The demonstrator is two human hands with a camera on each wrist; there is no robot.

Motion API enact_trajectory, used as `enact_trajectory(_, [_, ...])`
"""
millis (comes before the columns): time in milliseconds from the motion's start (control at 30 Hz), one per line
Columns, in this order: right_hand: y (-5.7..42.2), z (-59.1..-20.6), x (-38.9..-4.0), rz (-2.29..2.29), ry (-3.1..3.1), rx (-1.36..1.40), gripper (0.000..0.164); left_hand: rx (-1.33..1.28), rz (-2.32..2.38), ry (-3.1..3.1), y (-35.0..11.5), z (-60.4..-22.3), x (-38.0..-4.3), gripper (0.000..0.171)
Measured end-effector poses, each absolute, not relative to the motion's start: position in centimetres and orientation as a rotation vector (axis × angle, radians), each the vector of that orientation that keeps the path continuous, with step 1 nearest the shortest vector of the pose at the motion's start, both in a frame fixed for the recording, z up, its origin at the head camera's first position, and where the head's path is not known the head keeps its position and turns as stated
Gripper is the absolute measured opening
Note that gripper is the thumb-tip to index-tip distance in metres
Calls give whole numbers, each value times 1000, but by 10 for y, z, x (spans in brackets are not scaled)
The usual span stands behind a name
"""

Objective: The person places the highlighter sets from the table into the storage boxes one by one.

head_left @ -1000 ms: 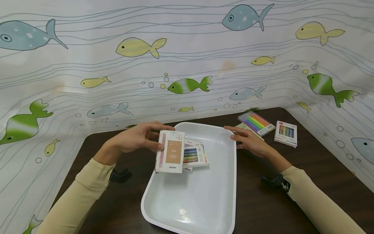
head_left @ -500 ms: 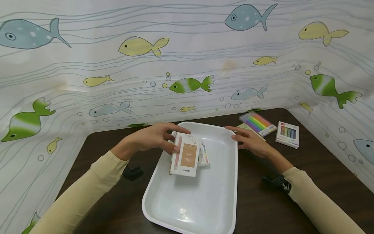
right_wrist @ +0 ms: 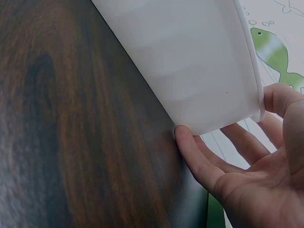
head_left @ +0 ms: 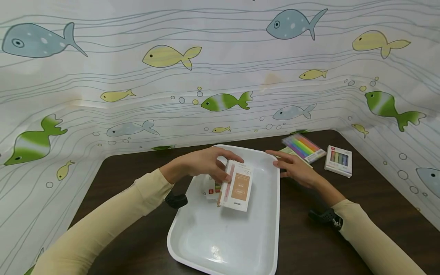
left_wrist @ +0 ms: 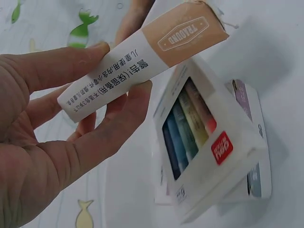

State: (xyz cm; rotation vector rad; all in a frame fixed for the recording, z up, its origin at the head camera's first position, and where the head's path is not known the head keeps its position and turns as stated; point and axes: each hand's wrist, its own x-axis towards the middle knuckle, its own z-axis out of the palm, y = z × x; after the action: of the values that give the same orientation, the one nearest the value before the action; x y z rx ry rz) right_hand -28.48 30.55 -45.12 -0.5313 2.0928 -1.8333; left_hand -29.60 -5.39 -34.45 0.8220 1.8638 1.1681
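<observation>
My left hand (head_left: 206, 164) pinches a small white-and-tan box (head_left: 240, 187) marked 12, tilted over the white tray (head_left: 227, 236). In the left wrist view, thumb and fingers press its two broad sides and its narrow printed side faces the camera. Below it in the tray lies a white box with a window of coloured sticks (left_wrist: 237, 175), resting askew on another white box (left_wrist: 259, 142). In the head view the hand and the held box partly cover this pile. My right hand (head_left: 297, 170) holds the tray's far right corner, fingers against the outer wall and rim.
Right of the tray lie a clear pack of rainbow-coloured sticks (head_left: 304, 147) and a flat yellow-green thing (head_left: 288, 151) partly under it. A white windowed box (head_left: 338, 162) lies farther right. The fish-patterned sheet (head_left: 220, 76) walls off the dark table's (head_left: 309, 248) back and sides.
My left hand has carried the white-and-tan box to the right over the tray, uncovering the left end of the windowed box below. My right hand stays at the tray's corner.
</observation>
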Motion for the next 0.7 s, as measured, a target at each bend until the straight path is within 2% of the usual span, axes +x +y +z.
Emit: enact_trajectory(700, [305,-451,-284,-1819,2107,-519,54,836,1122,1900,-13,-350,-293,63])
